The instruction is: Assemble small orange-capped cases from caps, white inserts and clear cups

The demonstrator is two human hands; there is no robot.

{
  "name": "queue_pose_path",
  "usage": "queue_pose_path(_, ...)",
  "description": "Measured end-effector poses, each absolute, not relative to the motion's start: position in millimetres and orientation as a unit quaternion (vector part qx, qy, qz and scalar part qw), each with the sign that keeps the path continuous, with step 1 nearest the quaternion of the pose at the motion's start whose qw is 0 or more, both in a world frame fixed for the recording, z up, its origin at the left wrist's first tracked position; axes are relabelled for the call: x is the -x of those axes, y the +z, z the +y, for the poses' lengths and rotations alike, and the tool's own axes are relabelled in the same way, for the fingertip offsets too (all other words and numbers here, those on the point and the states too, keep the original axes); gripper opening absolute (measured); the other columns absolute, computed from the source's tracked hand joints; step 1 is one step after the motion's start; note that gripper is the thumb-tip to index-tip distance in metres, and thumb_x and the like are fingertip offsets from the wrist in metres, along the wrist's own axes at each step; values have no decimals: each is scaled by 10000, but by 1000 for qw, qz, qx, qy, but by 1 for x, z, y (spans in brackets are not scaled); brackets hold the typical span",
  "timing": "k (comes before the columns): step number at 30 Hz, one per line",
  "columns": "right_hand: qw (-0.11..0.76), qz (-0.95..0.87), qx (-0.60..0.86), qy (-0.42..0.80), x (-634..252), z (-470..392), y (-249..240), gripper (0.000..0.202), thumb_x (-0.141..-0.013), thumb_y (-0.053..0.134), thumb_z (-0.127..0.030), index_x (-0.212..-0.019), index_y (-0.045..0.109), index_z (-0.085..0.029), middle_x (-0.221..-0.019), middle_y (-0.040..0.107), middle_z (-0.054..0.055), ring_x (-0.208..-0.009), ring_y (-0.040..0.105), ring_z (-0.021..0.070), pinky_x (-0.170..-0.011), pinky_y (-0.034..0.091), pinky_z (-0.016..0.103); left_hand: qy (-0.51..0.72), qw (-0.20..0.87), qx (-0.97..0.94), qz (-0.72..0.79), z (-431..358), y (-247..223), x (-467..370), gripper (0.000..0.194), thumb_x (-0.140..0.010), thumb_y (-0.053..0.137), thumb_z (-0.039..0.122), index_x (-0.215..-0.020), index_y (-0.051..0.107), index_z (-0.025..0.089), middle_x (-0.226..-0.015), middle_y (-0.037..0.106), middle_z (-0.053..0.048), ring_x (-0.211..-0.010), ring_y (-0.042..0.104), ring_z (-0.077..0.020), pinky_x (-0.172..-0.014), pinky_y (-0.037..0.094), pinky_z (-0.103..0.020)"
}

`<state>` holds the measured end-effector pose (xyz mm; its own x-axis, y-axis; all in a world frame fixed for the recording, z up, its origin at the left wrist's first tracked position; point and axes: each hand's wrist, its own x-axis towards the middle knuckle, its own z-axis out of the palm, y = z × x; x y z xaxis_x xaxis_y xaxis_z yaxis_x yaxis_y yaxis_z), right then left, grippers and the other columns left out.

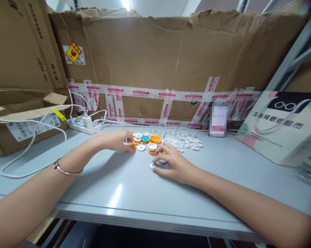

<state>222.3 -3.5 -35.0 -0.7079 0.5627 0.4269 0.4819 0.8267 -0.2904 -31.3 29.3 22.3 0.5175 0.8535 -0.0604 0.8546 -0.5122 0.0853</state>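
My left hand (119,140) is at the left side of a pile of round plastic pieces. Its fingers and thumb curl around an orange round cap (132,147), partly hidden by the hand. In a pinch between thumb and fingertip, my right hand (175,164) holds a small white disc-shaped piece (152,165) just above the table. Under the right palm, more white and orange pieces are partly covered. Between the hands lie a single white ring (141,147), a teal cap (145,139), stacked white caps (137,135) and orange caps (156,139).
White lacy plastic parts (193,143) and clear small cups (174,131) lie behind the right hand. A phone (218,120) leans against the big cardboard box (145,55). A paper bag (274,137) stands right. A power strip (85,126), white cable (36,175) and open carton (23,132) are left.
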Motion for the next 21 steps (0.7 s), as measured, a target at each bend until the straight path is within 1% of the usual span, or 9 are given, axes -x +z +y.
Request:
queue_pose_path(4,263,-920,280,80,-221,-4,-36,103,-804,607,-308,-849,658,-231,-1000,554,55,-978,475,200,-880,368,382,-27,68,-861,504,33,17,31,375,-740,534,458,-978,632,186,-982,618,-82,-827,557,-203,-709,415,-273)
queue_pose_path(7,265,-919,278,85,-220,-4,-38,107,-808,607,-316,-857,657,-235,-1005,555,54,-993,471,202,-891,365,387,-18,75,-864,497,35,17,35,370,-740,534,465,-961,633,186,-982,611,-75,-820,552,-193,-706,417,-267)
queue_pose_path(9,262,-919,280,89,-220,-4,-38,132,-796,621,-341,-877,654,-241,-1008,559,52,-1004,472,209,-897,360,398,4,72,-872,484,33,20,35,380,-733,546,482,-959,623,187,-985,608,-70,-823,552,-189,-705,415,-263)
queue_pose_path(12,263,-917,287,90,-224,-2,-32,224,-766,649,-387,-943,635,-250,-1017,570,53,-1007,482,220,-903,355,415,78,73,-889,444,22,27,27,375,-751,558,483,-994,599,201,-999,618,-51,-873,556,-183,-734,416,-263)
queue_pose_path(15,267,-916,288,81,-231,1,-22,309,-731,680,-413,-989,622,-251,-1031,576,62,-1004,492,229,-903,352,425,133,130,-913,362,4,30,9,292,-793,556,410,-1005,592,212,-994,640,-30,-895,566,-160,-776,426,-258)
queue_pose_path(18,263,-919,282,80,-239,3,-13,379,-684,715,-432,-1001,620,-247,-1021,583,65,-990,501,234,-890,363,419,127,183,-922,318,-9,25,-8,279,-774,607,371,-1003,603,211,-947,657,-22,-865,583,-147,-754,441,-247)
queue_pose_path(21,260,-923,273,81,-242,3,-11,381,-677,715,-441,-990,624,-243,-1004,593,64,-979,511,232,-878,374,406,114,190,-921,319,-11,17,-15,256,-777,607,366,-975,615,203,-916,661,-26,-839,595,-149,-729,444,-250)
